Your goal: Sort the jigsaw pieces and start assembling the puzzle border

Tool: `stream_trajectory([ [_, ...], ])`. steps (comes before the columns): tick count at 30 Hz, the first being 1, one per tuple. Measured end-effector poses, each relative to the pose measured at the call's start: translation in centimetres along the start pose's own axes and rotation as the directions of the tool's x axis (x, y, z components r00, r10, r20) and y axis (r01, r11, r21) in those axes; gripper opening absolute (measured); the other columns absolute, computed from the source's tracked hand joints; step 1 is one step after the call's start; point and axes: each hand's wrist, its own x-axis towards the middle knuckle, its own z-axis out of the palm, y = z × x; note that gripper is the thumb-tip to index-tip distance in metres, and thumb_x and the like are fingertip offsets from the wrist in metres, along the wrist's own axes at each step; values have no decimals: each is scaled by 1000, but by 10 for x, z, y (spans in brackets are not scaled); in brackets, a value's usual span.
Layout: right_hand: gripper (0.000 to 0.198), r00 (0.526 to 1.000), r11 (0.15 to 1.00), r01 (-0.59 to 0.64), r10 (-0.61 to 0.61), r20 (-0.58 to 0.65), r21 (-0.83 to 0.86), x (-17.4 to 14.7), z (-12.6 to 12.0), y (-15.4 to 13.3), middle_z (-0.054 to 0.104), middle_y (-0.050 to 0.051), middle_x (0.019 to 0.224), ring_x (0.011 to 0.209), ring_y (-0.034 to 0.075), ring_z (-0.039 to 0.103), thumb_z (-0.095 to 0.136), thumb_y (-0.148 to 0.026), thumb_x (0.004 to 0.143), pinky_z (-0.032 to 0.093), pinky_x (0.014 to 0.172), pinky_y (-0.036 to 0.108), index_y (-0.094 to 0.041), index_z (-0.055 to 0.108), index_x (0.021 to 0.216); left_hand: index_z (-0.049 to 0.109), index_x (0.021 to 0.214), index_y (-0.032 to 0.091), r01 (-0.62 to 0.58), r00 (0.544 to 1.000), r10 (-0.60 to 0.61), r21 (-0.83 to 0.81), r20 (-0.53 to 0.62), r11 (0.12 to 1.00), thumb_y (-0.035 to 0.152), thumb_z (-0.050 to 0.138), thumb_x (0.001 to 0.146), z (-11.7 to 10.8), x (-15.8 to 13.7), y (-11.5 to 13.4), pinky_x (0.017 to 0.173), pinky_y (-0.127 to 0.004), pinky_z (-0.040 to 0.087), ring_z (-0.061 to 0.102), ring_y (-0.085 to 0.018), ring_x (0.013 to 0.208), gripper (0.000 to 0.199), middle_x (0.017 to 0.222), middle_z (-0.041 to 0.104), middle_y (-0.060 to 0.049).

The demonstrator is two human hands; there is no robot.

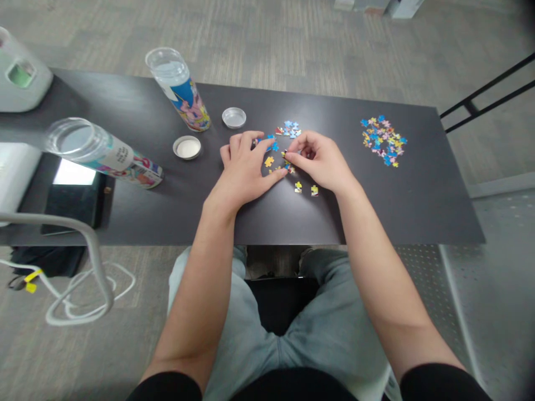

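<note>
My left hand rests on the dark table with its fingers spread, thumb touching small joined jigsaw pieces. Opposite it, my right hand pinches a jigsaw piece between thumb and forefinger, mostly hidden by the fingers. Between the hands lies a yellow piece, and a blue piece shows by the left fingertips. Two yellow-and-white pieces sit apart on the near side. Just beyond the hands is a small group of blue pieces.
A pile of mixed jigsaw pieces lies to the right on the table. At left stand two clear printed tubes, one farther and one nearer, by two round lids. A black tablet-like object and white cable are far left.
</note>
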Motion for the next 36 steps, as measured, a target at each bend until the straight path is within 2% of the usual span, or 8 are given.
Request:
stream_trajectory([
  [4,21,998,993,-34,28,51,112,-17,-21,1,84,2,95,84,24,70,100,-39,100,55,78,40,-29,83,106,71,185,31,-46,999,46,1,21,999,62,93,110,4,2,8,150,-73,35,42,-54,183,84,198,54,-21],
  [9,26,981,985,-127,106,164,120,-42,-43,-10,82,2,89,79,25,70,107,-41,98,54,74,41,-31,85,107,74,181,29,-80,995,81,-14,51,997,63,101,103,9,5,13,150,-76,34,43,-57,181,89,195,56,-22],
  [14,32,952,971,-210,178,249,111,-53,-50,-14,85,2,89,80,23,74,112,-40,94,54,74,39,-30,86,109,76,178,32,-85,995,86,-29,50,996,68,105,100,11,8,13,150,-79,33,43,-59,181,91,194,57,-22],
  [19,31,940,956,-259,217,263,138,-55,-51,-17,85,1,89,79,20,75,111,-27,93,53,74,36,-28,85,108,77,177,32,-106,992,109,-48,60,993,75,107,96,13,10,14,150,-78,35,43,-60,181,95,194,58,-22],
  [22,32,937,952,-265,218,274,150,-56,-52,-20,85,0,88,80,20,75,113,-25,92,53,75,36,-27,84,108,78,176,36,-108,992,112,-58,65,992,75,106,95,13,11,16,150,-77,36,43,-59,182,94,194,58,-20],
  [27,40,936,954,-264,218,276,141,-54,-53,-22,82,0,87,80,20,72,119,-38,89,54,75,38,-28,84,105,79,174,40,-110,991,116,-77,70,991,74,104,93,13,11,17,150,-79,37,43,-59,182,91,193,60,-16],
  [32,42,944,964,-242,208,255,109,-52,-54,-23,79,1,85,81,29,67,121,-52,83,53,66,47,-40,83,99,80,174,40,-111,991,118,-88,70,990,71,101,94,12,11,16,151,-81,35,44,-59,182,88,193,62,-15],
  [36,35,955,975,-210,188,231,75,-55,-64,-21,77,0,86,78,21,65,113,-48,93,52,72,42,-30,85,105,78,176,41,-128,988,135,-91,71,988,74,103,94,15,10,18,151,-81,35,43,-59,183,92,193,61,-16],
])
